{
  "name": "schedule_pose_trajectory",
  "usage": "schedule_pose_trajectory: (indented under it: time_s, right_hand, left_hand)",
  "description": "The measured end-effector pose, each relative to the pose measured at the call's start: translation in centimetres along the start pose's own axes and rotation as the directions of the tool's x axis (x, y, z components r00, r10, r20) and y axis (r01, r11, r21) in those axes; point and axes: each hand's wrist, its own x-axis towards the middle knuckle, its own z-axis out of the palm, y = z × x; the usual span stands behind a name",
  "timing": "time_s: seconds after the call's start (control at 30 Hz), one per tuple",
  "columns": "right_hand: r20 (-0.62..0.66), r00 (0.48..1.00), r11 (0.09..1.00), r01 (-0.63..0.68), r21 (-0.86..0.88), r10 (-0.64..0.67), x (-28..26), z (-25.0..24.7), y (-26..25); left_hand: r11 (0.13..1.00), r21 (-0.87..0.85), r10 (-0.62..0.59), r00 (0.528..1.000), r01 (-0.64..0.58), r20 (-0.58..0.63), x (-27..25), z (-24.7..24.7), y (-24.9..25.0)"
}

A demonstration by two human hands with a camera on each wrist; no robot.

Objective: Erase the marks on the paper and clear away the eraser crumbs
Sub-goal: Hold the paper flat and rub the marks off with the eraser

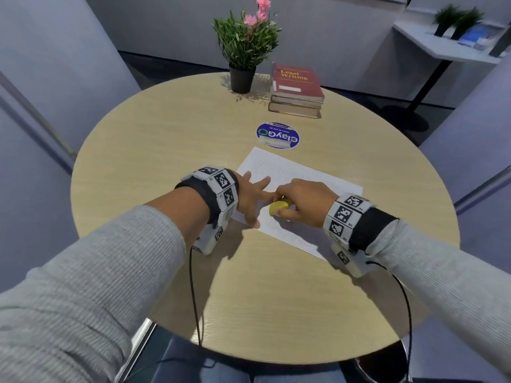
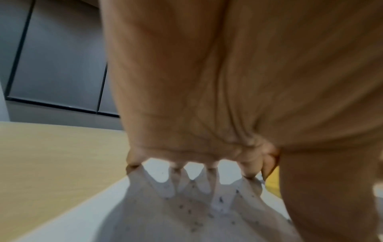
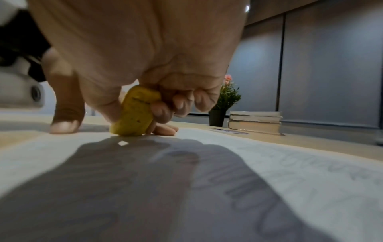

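Observation:
A white sheet of paper [image 1: 298,178] with faint pencil marks lies on the round wooden table [image 1: 166,139]. My left hand [image 1: 250,196] lies flat on the sheet's left part, fingers spread and straight, pressing it down. My right hand [image 1: 298,201] grips a yellow eraser [image 1: 278,208] between thumb and curled fingers, its lower end touching the paper. In the right wrist view the eraser [image 3: 134,113] stands tilted on the sheet [image 3: 269,172], where grey scribbles show. In the left wrist view dark eraser crumbs [image 2: 192,212] speckle the paper [image 2: 72,221] under my palm [image 2: 207,81].
A round blue sticker [image 1: 277,135] sits just beyond the sheet. Farther back stand a potted plant [image 1: 244,51] with pink flowers and a stack of books [image 1: 296,91], red one on top. Cables hang from both wrist bands over the table's near edge.

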Motion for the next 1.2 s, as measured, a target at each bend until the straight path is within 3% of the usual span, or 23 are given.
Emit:
schedule_pose_trajectory:
  time_s: [0.17, 0.3, 0.43, 0.57, 0.7, 0.83, 0.97, 1.1, 1.2]
  right_hand:
    - [0.052, 0.989, 0.989, 0.139, 0.050, -0.142, -0.4, 0.8, -1.0]
    - [-0.013, 1.000, 1.000, 0.020, 0.003, -0.019, 0.7, -0.2, 0.3]
    - [0.035, 0.983, 0.983, 0.177, 0.043, -0.178, -0.4, 0.7, -1.1]
    - [-0.016, 0.999, 0.999, 0.050, -0.002, -0.050, 1.0, -0.3, 0.1]
    - [0.018, 0.983, 0.983, 0.182, 0.034, -0.183, 0.3, 0.9, -1.2]
    - [-0.007, 0.998, 0.998, 0.055, 0.041, -0.055, 0.9, -0.3, -0.2]
    - [0.039, 0.984, 0.983, 0.174, 0.049, -0.176, -0.2, 0.8, -1.3]
    - [-0.013, 0.999, 0.999, 0.036, 0.027, -0.036, 0.3, -0.6, 0.4]
    - [0.010, 0.993, 0.993, 0.113, 0.018, -0.113, -0.4, 0.2, -0.3]
  left_hand:
    - [0.999, -0.044, 0.009, 1.000, -0.009, -0.003, 0.4, 0.0, -0.2]
    - [0.999, -0.054, 0.006, 1.000, -0.005, 0.008, 0.1, -0.1, -0.1]
    - [0.998, -0.056, 0.009, 1.000, -0.010, -0.018, 0.3, 0.2, -0.2]
    - [0.999, -0.032, 0.014, 1.000, -0.014, -0.018, 0.0, 0.0, 0.1]
    - [0.998, -0.064, 0.009, 1.000, -0.010, -0.010, 0.4, 0.2, -0.4]
    - [0.999, -0.051, 0.006, 1.000, -0.007, -0.016, 0.2, 0.1, -0.2]
    - [0.998, -0.058, -0.001, 1.000, 0.000, -0.011, 0.3, 0.1, -0.1]
    - [0.997, -0.072, 0.000, 1.000, -0.001, -0.012, -0.2, -0.2, 0.4]
    - [0.996, -0.085, -0.005, 1.000, 0.005, -0.003, 0.1, 0.1, 0.2]
